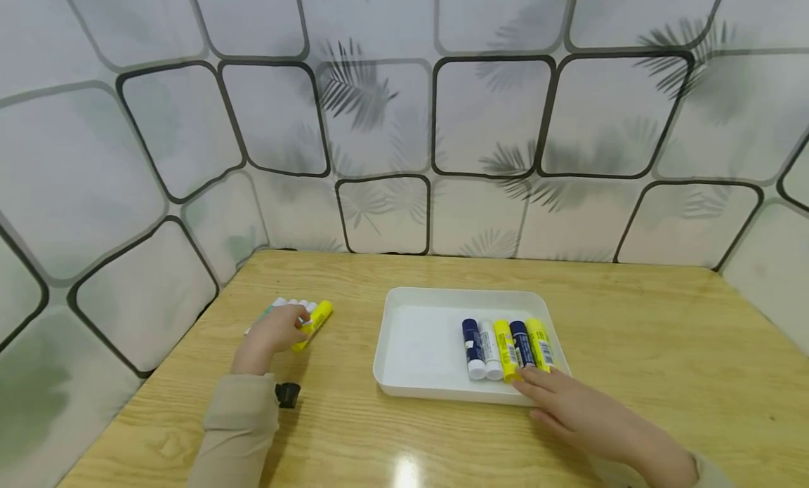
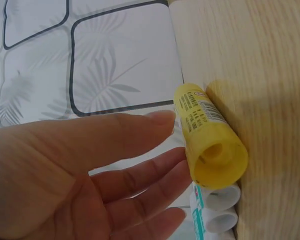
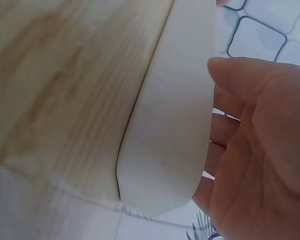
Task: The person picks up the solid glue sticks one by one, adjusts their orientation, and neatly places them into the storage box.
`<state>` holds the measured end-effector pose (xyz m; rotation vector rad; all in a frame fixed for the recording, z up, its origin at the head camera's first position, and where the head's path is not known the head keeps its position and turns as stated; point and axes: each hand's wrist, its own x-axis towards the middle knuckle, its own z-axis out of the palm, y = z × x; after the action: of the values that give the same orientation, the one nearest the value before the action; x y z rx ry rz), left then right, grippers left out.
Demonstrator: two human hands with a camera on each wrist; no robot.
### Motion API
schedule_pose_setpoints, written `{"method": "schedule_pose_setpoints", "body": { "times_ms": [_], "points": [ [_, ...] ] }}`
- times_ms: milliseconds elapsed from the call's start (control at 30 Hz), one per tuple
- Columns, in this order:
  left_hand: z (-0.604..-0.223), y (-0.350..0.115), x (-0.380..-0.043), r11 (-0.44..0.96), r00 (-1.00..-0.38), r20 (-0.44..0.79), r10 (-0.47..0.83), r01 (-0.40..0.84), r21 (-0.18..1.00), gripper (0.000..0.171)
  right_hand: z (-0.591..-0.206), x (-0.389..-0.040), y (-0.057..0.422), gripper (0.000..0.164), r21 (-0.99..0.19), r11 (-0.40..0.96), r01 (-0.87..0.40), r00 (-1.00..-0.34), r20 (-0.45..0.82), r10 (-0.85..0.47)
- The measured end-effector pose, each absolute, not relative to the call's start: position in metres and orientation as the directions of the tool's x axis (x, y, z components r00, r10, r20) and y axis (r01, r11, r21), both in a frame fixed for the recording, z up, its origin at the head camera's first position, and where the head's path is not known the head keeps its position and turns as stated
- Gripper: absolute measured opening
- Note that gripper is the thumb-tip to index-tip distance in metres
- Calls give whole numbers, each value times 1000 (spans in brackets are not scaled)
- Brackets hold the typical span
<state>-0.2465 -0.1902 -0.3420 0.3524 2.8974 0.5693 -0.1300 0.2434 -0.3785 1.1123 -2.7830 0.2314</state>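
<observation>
1. Closest to the head camera are the person's beige sleeves (image 1: 235,428); the left one is turned back in a cuff, with a small black device (image 1: 288,395) at the wrist, perhaps a wrist camera.
2. Just past that cuff, the left hand (image 1: 273,335) has thumb and fingers apart, right beside a loose yellow glue stick (image 2: 217,134); whether skin meets plastic I cannot tell. Such a spread would suit the stick's round barrel.
3. Next to the yellow one, mostly hidden by the left hand in the head view, white glue sticks (image 2: 221,221) with green on their labels lie side by side. Lying close like that, they probably help stop one another rolling.
4. At the near right corner of a white tray (image 1: 417,340), the right hand (image 1: 571,409) lies with fingers fairly straight over the rim and thumb outside, seemingly steadying the tray rather than gripping a stick.
5. Ahead of those fingertips, inside the tray, five glue sticks (image 1: 505,342) form a row: blue, white, yellow, blue, yellow. Bunched towards the right hand, they leave bare tray floor to its left.
6. Beneath both hands spreads a wood-grain counter (image 1: 341,432), with a bright reflection between the forearms.
7. Beyond the hands stand pale walls (image 1: 480,116) patterned with dark rounded frames and grey palm leaves.
</observation>
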Motion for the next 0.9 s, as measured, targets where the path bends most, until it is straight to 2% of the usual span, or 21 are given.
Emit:
{"method": "schedule_pose_setpoints", "body": {
  "times_ms": [100, 233, 400, 700, 900],
  "points": [
    [-343, -191, -246, 899, -959, -125, 255, 187, 396, 28, -378, -129, 243, 39, -87, 713, -695, -714, 195, -672],
    [-345, -191, -247, 897, -959, -140, 245, 169, 409, 28, -382, -132, 246, 35, -51, 676, -735, -661, 274, -698],
    [-346, -191, -247, 897, -958, -155, 241, 159, 414, 29, -385, -133, 248, 35, -35, 670, -742, -652, 273, -708],
    [-346, -191, -247, 901, -958, -159, 240, 159, 403, 29, -386, -128, 248, 53, 5, 687, -727, -675, 173, -717],
    [-347, -191, -248, 908, -954, -169, 248, 167, 385, 30, -388, -128, 251, 64, 44, 665, -746, -642, 222, -734]
  ]
}}
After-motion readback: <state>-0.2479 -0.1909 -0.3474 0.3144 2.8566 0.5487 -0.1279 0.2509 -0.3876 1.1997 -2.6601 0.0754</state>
